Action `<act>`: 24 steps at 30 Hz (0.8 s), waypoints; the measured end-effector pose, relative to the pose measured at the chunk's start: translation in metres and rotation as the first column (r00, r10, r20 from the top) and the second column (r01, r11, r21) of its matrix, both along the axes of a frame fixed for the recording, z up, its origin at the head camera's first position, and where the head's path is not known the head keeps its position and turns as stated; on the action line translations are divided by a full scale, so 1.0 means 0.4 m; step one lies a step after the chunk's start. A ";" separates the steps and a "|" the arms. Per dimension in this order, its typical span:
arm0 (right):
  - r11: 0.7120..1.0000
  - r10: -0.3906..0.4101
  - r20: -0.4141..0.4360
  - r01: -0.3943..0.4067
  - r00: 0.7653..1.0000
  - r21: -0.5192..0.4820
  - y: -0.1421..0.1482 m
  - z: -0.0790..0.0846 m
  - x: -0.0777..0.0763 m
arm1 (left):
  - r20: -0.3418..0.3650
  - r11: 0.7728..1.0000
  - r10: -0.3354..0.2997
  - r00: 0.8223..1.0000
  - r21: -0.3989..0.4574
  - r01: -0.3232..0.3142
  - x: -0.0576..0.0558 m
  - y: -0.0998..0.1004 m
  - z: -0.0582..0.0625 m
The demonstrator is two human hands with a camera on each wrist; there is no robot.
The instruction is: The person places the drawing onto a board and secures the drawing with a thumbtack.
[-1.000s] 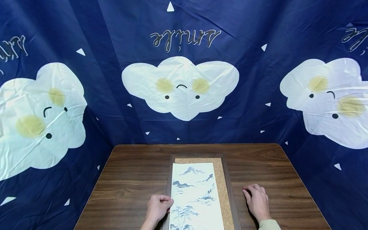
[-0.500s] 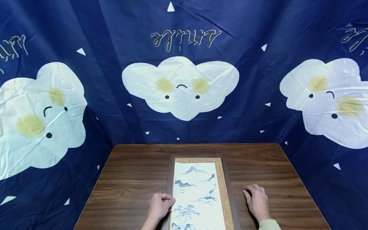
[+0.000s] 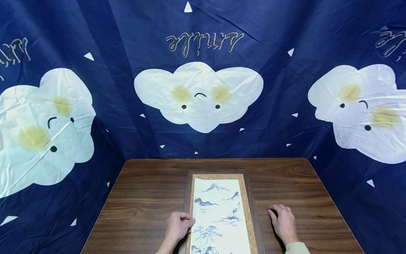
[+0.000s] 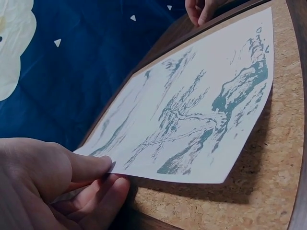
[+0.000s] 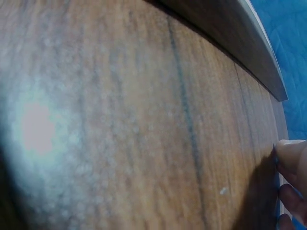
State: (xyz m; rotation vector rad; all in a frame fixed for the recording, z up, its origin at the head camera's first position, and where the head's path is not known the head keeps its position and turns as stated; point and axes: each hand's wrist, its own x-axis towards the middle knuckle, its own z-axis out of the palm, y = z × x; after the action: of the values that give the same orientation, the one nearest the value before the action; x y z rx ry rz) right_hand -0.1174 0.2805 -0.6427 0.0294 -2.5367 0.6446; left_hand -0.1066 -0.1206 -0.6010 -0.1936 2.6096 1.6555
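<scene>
A sheet of paper printed with an ink landscape (image 3: 219, 211) lies over a cork board (image 3: 248, 215) in a dark wooden frame. My left hand (image 3: 179, 225) pinches the sheet's left edge between thumb and fingers. In the left wrist view, the left fingers (image 4: 103, 165) hold that edge raised, and the near corner casts a shadow on the cork. To the right of the board, my right hand (image 3: 283, 222) rests at the table with thumb and index finger together. A tiny reddish thing (image 3: 269, 208) shows between those fingertips; its kind is too small to make out.
The brown wood-grain table (image 3: 142, 197) extends on both sides of the board. A dark blue curtain (image 3: 203, 144) with white clouds and triangles encloses the back and sides. The frame's raised edge (image 5: 230, 33) crosses the top of the right wrist view.
My left hand has shifted slightly to the right, carrying the paper with it, so a strip of cork now shows along the sheet's left side. The right hand has stayed in place.
</scene>
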 end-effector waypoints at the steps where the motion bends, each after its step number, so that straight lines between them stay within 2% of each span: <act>1: 1.000 0.000 -0.001 0.000 1.000 0.001 0.000 0.001 0.000 | 0.001 1.000 0.001 1.000 -0.004 -0.001 -0.001 0.000 0.000; 8: 1.000 0.001 -0.007 -0.001 1.000 0.005 -0.002 0.000 0.000 | -0.018 0.999 -0.008 1.000 -0.034 0.007 -0.002 0.002 -0.002; 18: 1.000 -0.002 -0.036 0.002 0.999 -0.003 -0.004 -0.004 0.001 | -0.024 0.999 -0.022 0.999 -0.025 0.022 -0.003 0.014 0.007; 24: 1.000 -0.005 -0.027 0.004 1.000 -0.008 -0.009 0.002 0.004 | -0.044 0.999 -0.009 0.999 -0.039 0.007 -0.001 0.018 0.003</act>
State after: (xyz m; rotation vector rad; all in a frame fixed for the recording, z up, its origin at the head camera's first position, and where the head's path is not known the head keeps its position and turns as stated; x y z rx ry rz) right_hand -0.1158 0.2768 -0.6420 0.0296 -2.5071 0.6479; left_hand -0.1072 -0.1135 -0.6000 -0.1494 2.6722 1.6266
